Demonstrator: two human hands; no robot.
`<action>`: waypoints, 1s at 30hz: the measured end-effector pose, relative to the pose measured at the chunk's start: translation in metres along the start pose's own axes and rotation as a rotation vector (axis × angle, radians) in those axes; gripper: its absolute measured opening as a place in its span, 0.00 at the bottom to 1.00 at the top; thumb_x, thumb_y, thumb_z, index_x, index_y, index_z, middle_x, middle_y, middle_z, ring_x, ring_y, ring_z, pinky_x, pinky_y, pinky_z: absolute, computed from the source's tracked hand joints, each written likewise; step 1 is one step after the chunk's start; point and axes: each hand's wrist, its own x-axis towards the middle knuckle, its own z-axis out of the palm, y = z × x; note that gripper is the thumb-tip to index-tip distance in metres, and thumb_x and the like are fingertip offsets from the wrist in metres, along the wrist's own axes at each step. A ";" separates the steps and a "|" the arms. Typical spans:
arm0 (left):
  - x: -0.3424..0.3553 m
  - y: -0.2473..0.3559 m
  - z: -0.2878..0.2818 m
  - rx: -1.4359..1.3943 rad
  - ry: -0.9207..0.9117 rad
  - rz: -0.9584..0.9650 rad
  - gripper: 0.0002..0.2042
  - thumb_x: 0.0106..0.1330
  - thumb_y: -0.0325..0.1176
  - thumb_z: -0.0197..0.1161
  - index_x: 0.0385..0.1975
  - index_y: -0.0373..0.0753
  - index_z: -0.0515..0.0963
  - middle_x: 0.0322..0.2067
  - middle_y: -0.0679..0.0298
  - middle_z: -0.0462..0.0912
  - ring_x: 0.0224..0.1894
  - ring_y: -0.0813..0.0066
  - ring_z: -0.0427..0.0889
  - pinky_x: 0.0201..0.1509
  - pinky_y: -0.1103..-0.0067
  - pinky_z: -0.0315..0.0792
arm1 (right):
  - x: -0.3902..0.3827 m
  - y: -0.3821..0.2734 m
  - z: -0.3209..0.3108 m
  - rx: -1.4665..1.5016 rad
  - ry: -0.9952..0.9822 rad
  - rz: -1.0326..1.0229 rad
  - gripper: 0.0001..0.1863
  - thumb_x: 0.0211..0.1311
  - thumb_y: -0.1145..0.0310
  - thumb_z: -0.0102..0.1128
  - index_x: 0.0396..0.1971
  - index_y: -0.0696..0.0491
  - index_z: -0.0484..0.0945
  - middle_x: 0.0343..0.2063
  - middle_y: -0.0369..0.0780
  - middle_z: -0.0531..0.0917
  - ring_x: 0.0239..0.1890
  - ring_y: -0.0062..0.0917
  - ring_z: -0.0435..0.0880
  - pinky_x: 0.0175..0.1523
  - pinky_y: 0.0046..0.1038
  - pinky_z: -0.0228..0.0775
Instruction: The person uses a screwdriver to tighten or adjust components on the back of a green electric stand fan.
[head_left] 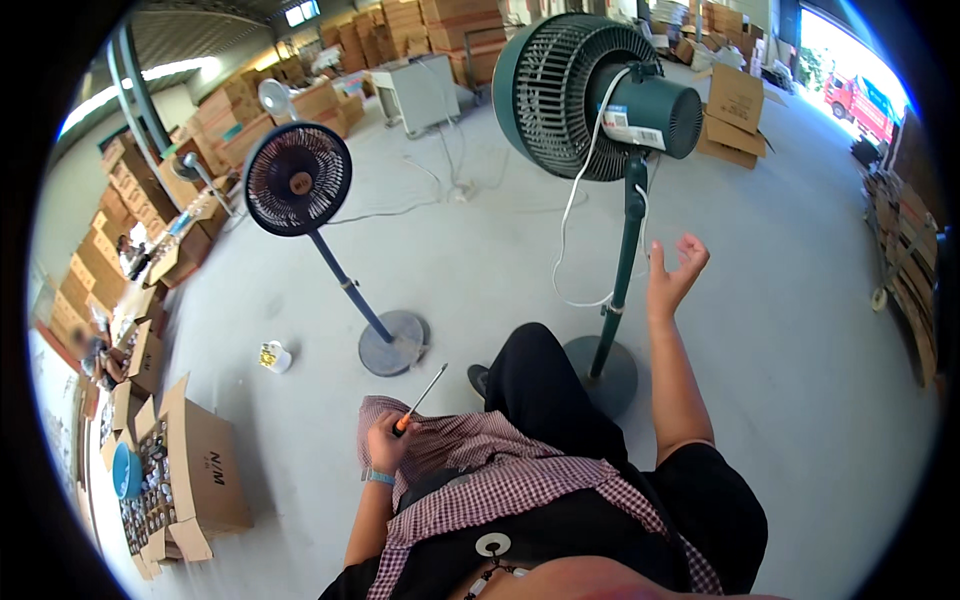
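Note:
A screwdriver with an orange and black handle is gripped in my left hand, close to my checked apron. Its metal shaft points up and to the right. My right hand is raised just right of the green stand fan's pole, thumb and fingers apart, holding nothing. The green fan stands upright with its round motor housing turned toward me. From the motor a white cord loops down beside the pole. Its round base is partly hidden by my knee.
A dark stand fan stands at left on a grey base, beside a small white tub. An open carton holds many small parts and a blue bowl. Cords cross the floor near a white cabinet. Two people sit far left.

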 end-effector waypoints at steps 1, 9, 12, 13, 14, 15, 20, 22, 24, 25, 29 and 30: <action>0.003 0.014 -0.006 -0.005 -0.005 0.004 0.09 0.50 0.30 0.73 0.25 0.35 0.79 0.25 0.59 0.79 0.28 0.61 0.79 0.34 0.73 0.71 | -0.001 0.027 -0.002 -0.067 -0.072 -0.004 0.28 0.49 0.64 0.72 0.46 0.57 0.68 0.43 0.43 0.72 0.46 0.32 0.73 0.53 0.32 0.65; -0.033 0.040 -0.044 -0.030 0.103 -0.020 0.09 0.49 0.28 0.73 0.26 0.33 0.79 0.25 0.60 0.78 0.27 0.64 0.78 0.34 0.73 0.71 | -0.076 0.142 0.031 0.117 -0.539 0.536 0.20 0.50 0.55 0.74 0.27 0.58 0.79 0.19 0.37 0.81 0.19 0.19 0.77 0.27 0.23 0.68; -0.058 0.040 -0.055 -0.053 0.106 -0.090 0.08 0.50 0.26 0.73 0.25 0.32 0.79 0.25 0.60 0.78 0.27 0.66 0.78 0.35 0.74 0.71 | -0.078 0.149 0.042 -0.027 -0.466 0.750 0.25 0.51 0.47 0.71 0.23 0.58 0.79 0.15 0.38 0.78 0.17 0.23 0.78 0.27 0.29 0.69; -0.066 0.038 -0.060 -0.059 0.110 -0.105 0.08 0.50 0.26 0.72 0.25 0.32 0.79 0.24 0.60 0.78 0.27 0.66 0.78 0.35 0.74 0.71 | -0.078 0.150 0.048 -0.024 -0.452 0.733 0.22 0.51 0.50 0.70 0.22 0.57 0.78 0.13 0.37 0.76 0.14 0.22 0.75 0.23 0.28 0.66; -0.073 0.037 -0.065 -0.067 0.111 -0.119 0.08 0.50 0.26 0.72 0.25 0.32 0.79 0.24 0.60 0.78 0.27 0.67 0.78 0.35 0.75 0.72 | -0.082 0.151 0.048 -0.024 -0.435 0.716 0.20 0.52 0.53 0.69 0.22 0.56 0.76 0.11 0.36 0.74 0.11 0.21 0.72 0.19 0.27 0.63; -0.078 0.038 -0.070 -0.045 0.111 -0.126 0.08 0.50 0.26 0.72 0.25 0.32 0.79 0.25 0.60 0.78 0.27 0.67 0.78 0.35 0.75 0.72 | -0.088 0.159 0.048 -0.071 -0.407 0.679 0.19 0.52 0.55 0.68 0.21 0.56 0.76 0.11 0.37 0.74 0.12 0.22 0.73 0.20 0.28 0.64; -0.092 0.031 -0.094 0.032 0.128 -0.105 0.07 0.51 0.27 0.69 0.26 0.32 0.79 0.24 0.59 0.78 0.27 0.70 0.78 0.35 0.77 0.72 | -0.112 0.143 0.034 -0.200 -0.387 0.711 0.18 0.47 0.57 0.65 0.26 0.60 0.82 0.24 0.49 0.84 0.32 0.46 0.84 0.40 0.41 0.73; -0.081 0.031 -0.095 -0.007 0.120 -0.089 0.06 0.54 0.26 0.69 0.27 0.32 0.79 0.24 0.63 0.79 0.27 0.76 0.77 0.34 0.79 0.72 | -0.119 0.133 0.021 -0.223 -0.370 0.713 0.18 0.48 0.57 0.64 0.26 0.59 0.82 0.24 0.50 0.84 0.32 0.46 0.84 0.40 0.42 0.73; -0.066 0.032 -0.093 -0.113 0.095 -0.090 0.06 0.56 0.27 0.69 0.28 0.33 0.79 0.24 0.66 0.79 0.27 0.79 0.77 0.33 0.81 0.72 | -0.125 0.120 0.011 -0.239 -0.343 0.693 0.18 0.48 0.57 0.63 0.26 0.59 0.82 0.25 0.50 0.84 0.33 0.47 0.83 0.40 0.42 0.73; -0.059 0.037 -0.092 -0.172 0.081 -0.065 0.06 0.58 0.27 0.69 0.30 0.34 0.80 0.24 0.69 0.78 0.26 0.83 0.75 0.31 0.83 0.71 | -0.131 0.096 0.005 -0.247 -0.337 0.673 0.18 0.48 0.57 0.63 0.26 0.59 0.82 0.25 0.50 0.84 0.33 0.47 0.83 0.40 0.42 0.73; -0.013 0.087 -0.074 -0.461 -0.083 -0.196 0.10 0.60 0.31 0.69 0.36 0.33 0.80 0.26 0.67 0.79 0.27 0.85 0.75 0.32 0.84 0.71 | -0.136 0.084 -0.006 -0.234 -0.317 0.623 0.18 0.50 0.57 0.65 0.26 0.59 0.81 0.25 0.49 0.84 0.32 0.47 0.83 0.40 0.42 0.73; -0.004 0.100 -0.068 -0.555 -0.118 -0.130 0.11 0.62 0.34 0.67 0.38 0.33 0.79 0.28 0.66 0.79 0.27 0.84 0.75 0.32 0.84 0.71 | -0.139 0.080 -0.007 -0.216 -0.327 0.625 0.18 0.50 0.57 0.66 0.27 0.59 0.81 0.25 0.49 0.83 0.32 0.47 0.83 0.40 0.42 0.73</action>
